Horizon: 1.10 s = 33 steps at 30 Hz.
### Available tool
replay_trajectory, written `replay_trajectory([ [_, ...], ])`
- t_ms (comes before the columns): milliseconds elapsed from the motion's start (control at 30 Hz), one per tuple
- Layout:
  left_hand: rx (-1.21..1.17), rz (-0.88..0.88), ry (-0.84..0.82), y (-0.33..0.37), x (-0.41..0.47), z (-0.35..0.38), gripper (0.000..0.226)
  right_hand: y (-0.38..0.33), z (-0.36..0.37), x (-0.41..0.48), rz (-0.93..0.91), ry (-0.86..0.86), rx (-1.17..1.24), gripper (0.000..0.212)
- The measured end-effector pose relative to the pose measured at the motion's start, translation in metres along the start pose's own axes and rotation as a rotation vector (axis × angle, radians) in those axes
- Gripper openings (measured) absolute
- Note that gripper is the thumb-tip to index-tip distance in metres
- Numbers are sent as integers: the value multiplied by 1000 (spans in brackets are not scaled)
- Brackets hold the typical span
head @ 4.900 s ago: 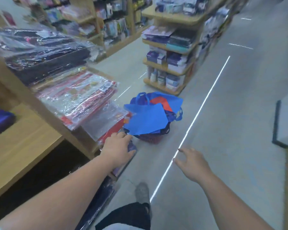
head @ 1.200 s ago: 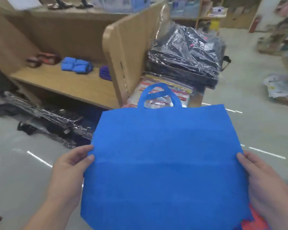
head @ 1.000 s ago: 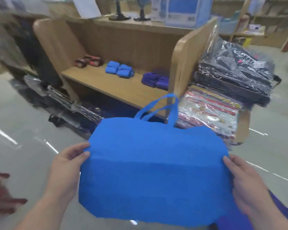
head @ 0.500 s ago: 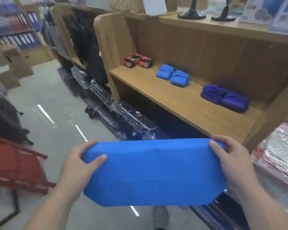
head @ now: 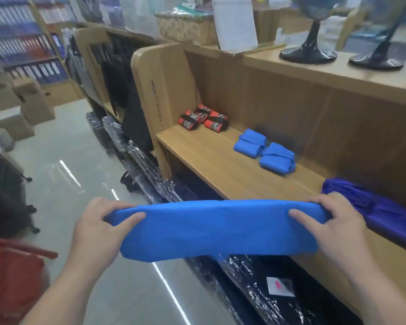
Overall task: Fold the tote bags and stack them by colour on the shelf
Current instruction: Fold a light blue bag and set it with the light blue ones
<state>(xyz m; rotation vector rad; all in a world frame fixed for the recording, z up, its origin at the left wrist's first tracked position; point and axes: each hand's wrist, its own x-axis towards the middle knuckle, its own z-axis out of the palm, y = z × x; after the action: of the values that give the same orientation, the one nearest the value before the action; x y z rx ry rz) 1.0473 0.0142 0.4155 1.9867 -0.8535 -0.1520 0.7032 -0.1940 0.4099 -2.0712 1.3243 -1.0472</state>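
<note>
— Two folded blue bundles (head: 264, 152) already lie on the wooden shelf (head: 211, 160), right of centre in the frame, touching each other. Left of them, near the shelf's end panel, sit the red-and-black bundles (head: 203, 120), and at the right edge lies a purple pile (head: 370, 212). So three colour groups are begun.

— And the bag in hand?

— The blue tote bag (head: 216, 227) is folded down to a long, narrow strip, held level across the lower middle of the frame, in front of the shelf edge and not touching it. The left hand (head: 96, 231) grips its left end, thumb on top and fingers curled under; the right hand (head: 335, 226) clamps the right end the same way. No handles show; I take it they are tucked inside.

— What remains?

— My judgement: the strip must be folded across its length, perhaps twice, to match the small blue bundles, then set with them. The purple pile looks looser than the blue ones, though blur makes that uncertain. How many unfolded bags are left I cannot tell; none are in view.
</note>
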Motion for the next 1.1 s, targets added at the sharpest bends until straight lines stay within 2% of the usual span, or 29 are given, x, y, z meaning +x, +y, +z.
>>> replay_trajectory([
  [133,-88,34,-65,-1,71,35,22,1,16,39,53,81,2,31],
  [267,-265,17,-233,2,144,71,18,3,32,70,169,125,10,27],
  [333,-277,27,-311,5,181,85,23,-1,42,79,238,172,22,26],
  [400,-292,42,-365,7,217,97,27,-7,56,85,327,220,191,23],
  [467,-328,27,-404,7,248,109,29,-11,71,88,428,239,448,37],
  [500,-350,13,-425,8,260,115,30,-8,79,89,464,252,486,45],
  [533,-364,6,-454,8,272,122,30,-8,86,90,496,270,510,43],
  [633,-345,-5,-582,7,303,142,25,-11,102,98,564,378,462,2],
  [800,-127,86,-754,-3,344,172,20,-30,108,124,506,385,321,6],
  [967,304,469,-1010,22,351,196,30,-50,96,152,421,321,228,11],
  [1033,201,474,-1190,42,333,204,35,-60,97,163,383,203,247,11],
  [1100,-33,441,-1370,59,309,215,30,-68,101,175,317,105,187,11],
])
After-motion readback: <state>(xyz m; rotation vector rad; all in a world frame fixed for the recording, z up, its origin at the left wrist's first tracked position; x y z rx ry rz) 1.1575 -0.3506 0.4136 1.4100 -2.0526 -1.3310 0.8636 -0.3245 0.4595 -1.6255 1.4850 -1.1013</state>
